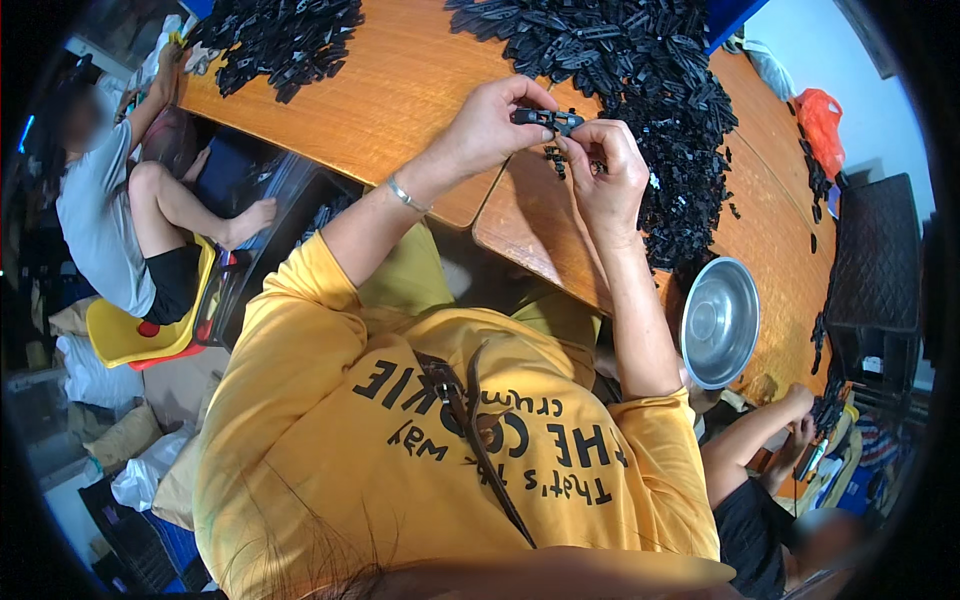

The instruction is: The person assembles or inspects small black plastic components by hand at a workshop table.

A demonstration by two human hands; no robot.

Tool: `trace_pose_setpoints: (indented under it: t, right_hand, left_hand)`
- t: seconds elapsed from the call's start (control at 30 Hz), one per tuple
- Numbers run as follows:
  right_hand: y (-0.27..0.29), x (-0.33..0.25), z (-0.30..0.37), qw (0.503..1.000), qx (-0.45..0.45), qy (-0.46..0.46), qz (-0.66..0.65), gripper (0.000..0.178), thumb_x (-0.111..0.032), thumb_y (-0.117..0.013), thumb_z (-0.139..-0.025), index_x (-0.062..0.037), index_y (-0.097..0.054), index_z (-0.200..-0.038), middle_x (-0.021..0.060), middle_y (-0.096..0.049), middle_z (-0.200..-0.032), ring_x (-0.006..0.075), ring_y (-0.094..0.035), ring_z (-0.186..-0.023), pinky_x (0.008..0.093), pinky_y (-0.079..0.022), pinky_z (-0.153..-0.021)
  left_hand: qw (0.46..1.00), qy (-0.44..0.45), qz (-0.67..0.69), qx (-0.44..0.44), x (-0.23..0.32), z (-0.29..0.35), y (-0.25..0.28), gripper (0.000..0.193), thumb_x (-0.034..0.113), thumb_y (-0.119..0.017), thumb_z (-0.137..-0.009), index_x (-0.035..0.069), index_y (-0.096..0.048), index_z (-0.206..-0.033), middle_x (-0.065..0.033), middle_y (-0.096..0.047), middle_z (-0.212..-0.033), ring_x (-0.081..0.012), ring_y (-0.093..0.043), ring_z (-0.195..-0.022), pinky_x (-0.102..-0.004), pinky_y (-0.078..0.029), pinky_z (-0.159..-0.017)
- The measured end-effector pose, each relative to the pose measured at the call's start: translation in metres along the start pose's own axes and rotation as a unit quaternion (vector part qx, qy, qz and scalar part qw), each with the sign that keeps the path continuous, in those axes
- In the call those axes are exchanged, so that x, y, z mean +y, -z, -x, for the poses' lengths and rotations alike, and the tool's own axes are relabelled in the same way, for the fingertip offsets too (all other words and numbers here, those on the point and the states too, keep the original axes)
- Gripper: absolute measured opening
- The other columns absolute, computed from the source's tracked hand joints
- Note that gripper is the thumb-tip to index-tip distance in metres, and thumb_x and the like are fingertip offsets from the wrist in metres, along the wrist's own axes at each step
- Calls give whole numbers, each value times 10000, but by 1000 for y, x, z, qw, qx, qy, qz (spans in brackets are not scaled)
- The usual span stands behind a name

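A small black plastic part (547, 119) is held between both hands above the wooden table (400, 90). My left hand (490, 125) pinches its left end with thumb and fingers. My right hand (605, 170) grips its right end and also cups a few tiny black pieces (553, 160) below. A large heap of the same black parts (650, 90) lies on the table just beyond my hands. A thin bracelet sits on my left wrist (403, 193).
A second heap of black parts (280, 35) lies at the table's far left. A steel bowl (718, 322) rests at the right table edge. One person sits on a yellow chair (130, 335) at left; another person's arm (760, 430) is at lower right. A dark crate (875, 255) stands at right.
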State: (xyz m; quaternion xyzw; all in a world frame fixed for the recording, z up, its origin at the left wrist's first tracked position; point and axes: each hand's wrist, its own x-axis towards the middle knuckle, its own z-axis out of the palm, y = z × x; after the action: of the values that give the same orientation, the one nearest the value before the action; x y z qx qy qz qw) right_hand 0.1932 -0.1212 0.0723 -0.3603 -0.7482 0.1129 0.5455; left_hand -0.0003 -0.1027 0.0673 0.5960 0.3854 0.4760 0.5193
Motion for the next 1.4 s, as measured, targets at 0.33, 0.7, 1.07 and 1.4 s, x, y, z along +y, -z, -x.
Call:
trace_pose_setpoints:
  t: [0.33, 0.7, 1.07, 1.4]
  right_hand:
    - [-13, 0, 1, 1000, -23, 5, -18, 205, 84, -802, -811, -19, -650, -903, 107, -656, -890, 201, -661, -707, 297, -544, -608]
    - [-24, 6, 2, 998, -15, -34, -59, 151, 71, -778, -849, -5, -674, -926, 108, -692, -906, 167, -677, -718, 274, -554, -632]
    - [-29, 6, 11, 989, -18, -97, -112, 142, 47, -790, -865, -10, -677, -930, 69, -702, -933, 106, -689, -750, 240, -561, -621]
    - [-37, 4, 19, 984, -14, -131, -117, 131, 36, -787, -870, -6, -668, -903, 55, -654, -898, 93, -670, -709, 230, -541, -603]
  left_hand:
    - [994, 56, 92, -32, -2, 15, 14, 272, 48, -723, -969, 5, -645, -1226, -44, -711, -1082, -95, -689, -952, -235, -575, -842]
    - [887, 153, 434, -36, -37, 32, 11, 320, 69, -617, -1033, 14, -561, -1343, -116, -679, -1224, -253, -692, -1152, -381, -580, -1007]
    - [924, 160, 341, -65, -47, 28, 17, 260, 73, -697, -985, 67, -671, -1244, -29, -701, -1146, -130, -655, -1005, -289, -536, -904]
    - [947, 140, 290, -17, -43, 32, 14, 402, 58, -747, -957, 75, -623, -1339, 13, -711, -1110, -58, -663, -956, -217, -539, -848]
